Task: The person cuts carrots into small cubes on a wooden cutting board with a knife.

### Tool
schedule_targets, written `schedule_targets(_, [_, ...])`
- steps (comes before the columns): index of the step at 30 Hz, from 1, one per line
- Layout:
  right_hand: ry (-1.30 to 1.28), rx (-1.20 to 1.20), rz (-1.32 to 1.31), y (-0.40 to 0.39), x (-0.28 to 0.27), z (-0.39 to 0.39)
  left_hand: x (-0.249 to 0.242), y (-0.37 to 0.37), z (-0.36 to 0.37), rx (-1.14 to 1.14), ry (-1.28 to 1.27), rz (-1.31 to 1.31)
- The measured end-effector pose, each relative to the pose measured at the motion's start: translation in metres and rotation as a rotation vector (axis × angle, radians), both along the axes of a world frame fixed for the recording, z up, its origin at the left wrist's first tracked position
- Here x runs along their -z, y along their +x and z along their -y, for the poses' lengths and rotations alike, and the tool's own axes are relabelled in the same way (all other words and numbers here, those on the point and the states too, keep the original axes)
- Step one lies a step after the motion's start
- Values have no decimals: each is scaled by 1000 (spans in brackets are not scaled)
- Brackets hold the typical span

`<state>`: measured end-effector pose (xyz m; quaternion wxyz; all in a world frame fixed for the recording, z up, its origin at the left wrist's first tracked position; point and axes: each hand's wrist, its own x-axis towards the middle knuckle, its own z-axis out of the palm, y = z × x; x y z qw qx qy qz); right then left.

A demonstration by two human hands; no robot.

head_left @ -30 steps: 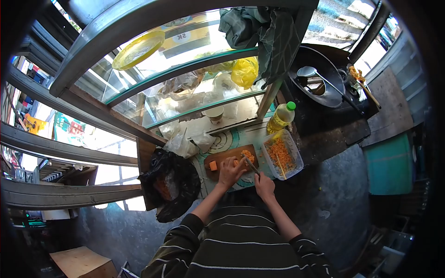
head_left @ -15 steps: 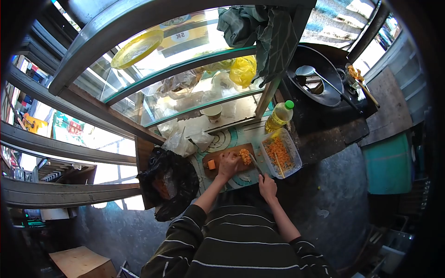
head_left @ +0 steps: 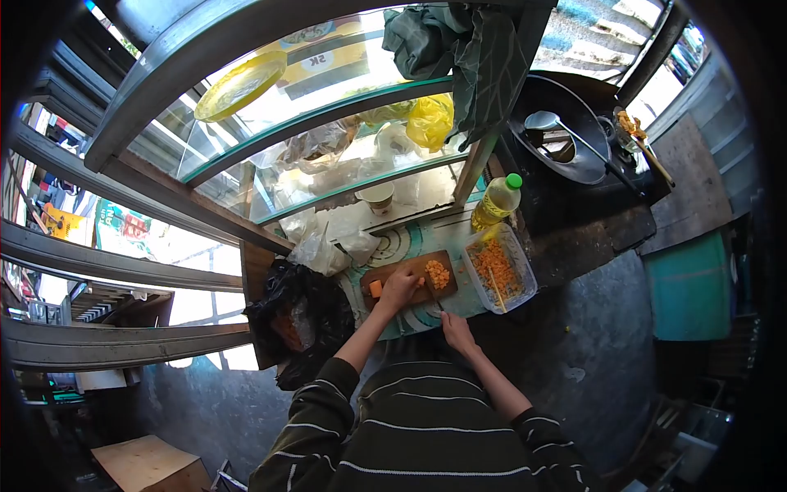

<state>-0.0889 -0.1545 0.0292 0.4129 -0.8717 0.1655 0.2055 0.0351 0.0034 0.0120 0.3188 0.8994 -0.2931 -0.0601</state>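
Observation:
My left hand [head_left: 399,287] is closed over the wooden cutting board [head_left: 416,263], its bunched fingers pressing on an orange carrot piece that is mostly hidden under them. In my right hand [head_left: 457,330] is the handle of a knife [head_left: 435,297]; its blade points away from me, between my left fingers and a small pile of diced carrot [head_left: 438,275]. A carrot chunk [head_left: 375,289] lies at the board's left end. To the right stands a clear plastic container [head_left: 531,289] with finely chopped carrot [head_left: 502,271] and a thin light stick in it.
A green-capped bottle of yellow liquid [head_left: 494,205] stands behind the container. Further right, a wok [head_left: 584,168] holds a ladle [head_left: 543,121]. A black plastic bag [head_left: 328,316] lies left of the board. Behind it rise a glass case and a paper cup [head_left: 378,197].
The knife has moved from the diced pile's right side to its left, near my left fingers. My right hand has shifted left and toward me. The pile now looks looser and flatter.

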Motion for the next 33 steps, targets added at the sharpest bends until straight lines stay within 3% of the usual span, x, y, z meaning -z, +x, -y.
schedule_targets(4, [42,-43,-26,5,1,-5,-3,-15,6,-180,-25,74])
schedule_targets(13, [84,-46,-28,10,0,-5,1,-26,17,-336,-69,151])
schedule_targets(26, [16,7,-106,7,-27,-11,9,-28,15,-295,-7,209])
schedule_targets(33, [-23,-7,-31,28,1,-14,6,-29,17,-295,-27,201])
